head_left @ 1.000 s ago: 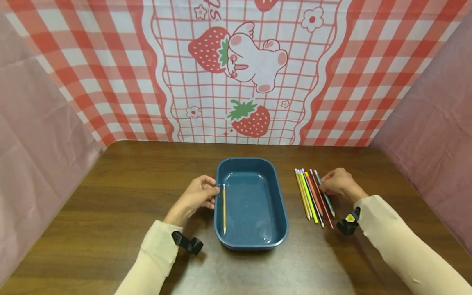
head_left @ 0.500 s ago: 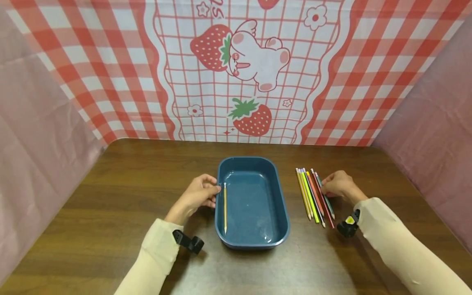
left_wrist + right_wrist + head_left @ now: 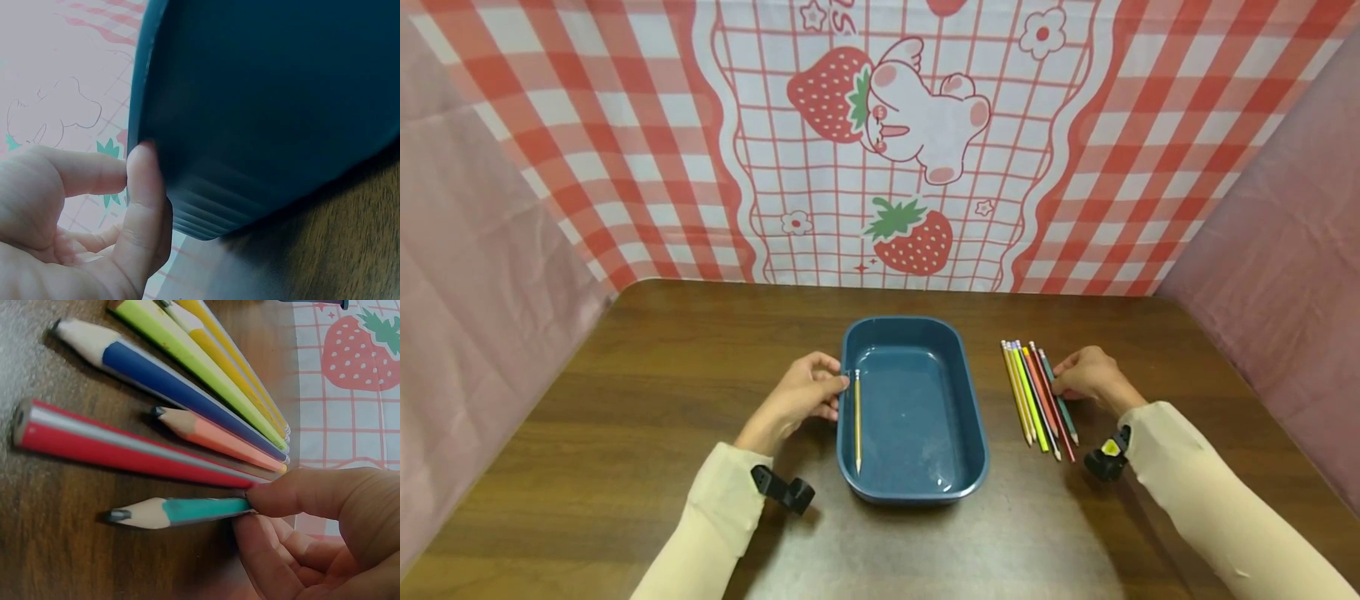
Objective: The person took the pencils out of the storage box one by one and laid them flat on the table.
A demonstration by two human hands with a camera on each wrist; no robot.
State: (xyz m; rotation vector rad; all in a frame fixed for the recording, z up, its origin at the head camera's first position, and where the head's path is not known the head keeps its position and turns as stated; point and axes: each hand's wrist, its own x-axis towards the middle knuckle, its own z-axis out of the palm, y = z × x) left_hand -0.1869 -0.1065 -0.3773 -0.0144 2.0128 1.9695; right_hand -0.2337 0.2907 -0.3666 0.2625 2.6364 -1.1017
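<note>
A deep blue plastic tray point(image 3: 917, 417) stands mid-table. At its left wall my left hand point(image 3: 797, 393) pinches the rim between thumb and fingers, the thumb inside. One gold pencil point(image 3: 858, 425) lies lengthwise along the tray's left side. To the right of the tray, my right hand point(image 3: 1088, 373) pinches a green pencil point(image 3: 203, 511) between thumb and finger, near its eraser end. That pencil is the rightmost of a loose row. Beside it lie a red pencil point(image 3: 125, 447) with a blunt end, a coral pencil point(image 3: 234, 445) and a dark blue pencil point(image 3: 181, 394).
Further left in the row are a lime pencil point(image 3: 206, 369) and yellow pencils point(image 3: 231, 359). The brown wooden table point(image 3: 700, 350) ends at a red-and-white checked cloth point(image 3: 647, 167) hung behind it. Pink cloth point(image 3: 482, 275) hangs at both sides.
The green and red pencils have shifted very slightly left, towards the rest of the row. My left hand keeps its hold on the tray rim.
</note>
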